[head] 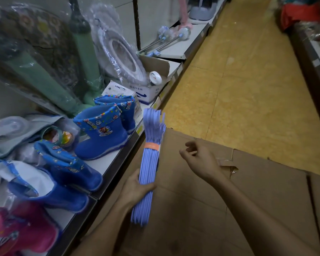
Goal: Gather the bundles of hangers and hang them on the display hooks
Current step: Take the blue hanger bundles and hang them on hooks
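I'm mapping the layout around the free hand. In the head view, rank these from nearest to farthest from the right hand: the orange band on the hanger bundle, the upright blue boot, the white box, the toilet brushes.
From the right hand:
1. Orange band, just to its left on the hanger bundle.
2. Upright blue boot, farther left on the shelf.
3. White box, up the shelf.
4. Toilet brushes, far along the shelf.

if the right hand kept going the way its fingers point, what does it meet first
Probably the bundle of hangers held by the left hand: the right hand points left toward it, above the cardboard box. Depth is unclear.

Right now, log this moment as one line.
left hand: grips hanger bundle | right hand: empty, loosely curled above cardboard box | bundle: banded, not yet hung | hooks: not in view
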`<state>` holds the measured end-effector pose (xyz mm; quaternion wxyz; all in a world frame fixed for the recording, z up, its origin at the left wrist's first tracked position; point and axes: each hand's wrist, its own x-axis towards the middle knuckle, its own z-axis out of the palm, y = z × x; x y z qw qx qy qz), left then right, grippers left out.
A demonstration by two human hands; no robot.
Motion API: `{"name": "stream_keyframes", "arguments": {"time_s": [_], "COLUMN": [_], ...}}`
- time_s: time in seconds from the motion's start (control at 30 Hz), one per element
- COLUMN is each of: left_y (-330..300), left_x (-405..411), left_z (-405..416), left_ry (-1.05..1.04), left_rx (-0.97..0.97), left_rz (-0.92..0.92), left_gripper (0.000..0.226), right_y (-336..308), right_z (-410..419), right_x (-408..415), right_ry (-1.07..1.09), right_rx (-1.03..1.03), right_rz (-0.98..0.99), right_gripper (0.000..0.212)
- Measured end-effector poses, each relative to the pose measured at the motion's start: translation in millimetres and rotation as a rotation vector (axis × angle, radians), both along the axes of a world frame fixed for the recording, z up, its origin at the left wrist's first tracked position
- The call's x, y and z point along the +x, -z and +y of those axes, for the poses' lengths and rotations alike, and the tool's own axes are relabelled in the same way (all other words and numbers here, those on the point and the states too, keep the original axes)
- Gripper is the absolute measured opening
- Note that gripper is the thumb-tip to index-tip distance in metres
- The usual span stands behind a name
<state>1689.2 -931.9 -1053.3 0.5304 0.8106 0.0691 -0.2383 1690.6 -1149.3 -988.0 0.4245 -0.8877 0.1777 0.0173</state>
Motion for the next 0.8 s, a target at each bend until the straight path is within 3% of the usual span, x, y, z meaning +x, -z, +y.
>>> {"name": "stream_keyframes", "arguments": {"time_s": [0.27,0.4,0.47,0.57,0.63,0.7,0.8], "left_y": [-38,-48,-56,-68,-73,-76,-85], "left_x": [-29,-48,-58,-73,-81,-88,-99], "left_z": [-50,-67,-77,-91,-97,-101,-107], "left_ry": [0.107,0.196,0.231,0.274,0.31,0.341,0.328], "left_rx": [-0.147,-0.097,-0.095,-0.1,-0.064,0.002,0.04], "left_rz": [-0.032,-0.095,-0.139,-0.232,-0.327,-0.441,-0.541], "left_gripper": [0.037,0.033,0.03,0.029,0.034,0.034,0.039], "right_y": [2,-3,-3,0,3,-13,-37], "right_z": [7,-3,-5,-11,-19,-22,-21], "right_x": [-4,-8,-10,-15,-15,-22,-34], "right_ry": [0.148,0.272,0.375,0.518,0.611,0.67,0.688], "right_rx": [0.294,0.409,0.481,0.597,0.653,0.686,0.704], "right_rz": [0.056,-0.095,-0.124,-0.132,-0.14,-0.162,-0.21], "right_gripper": [0.083,0.059,0.059,0.11,0.123,0.116,0.086]}}
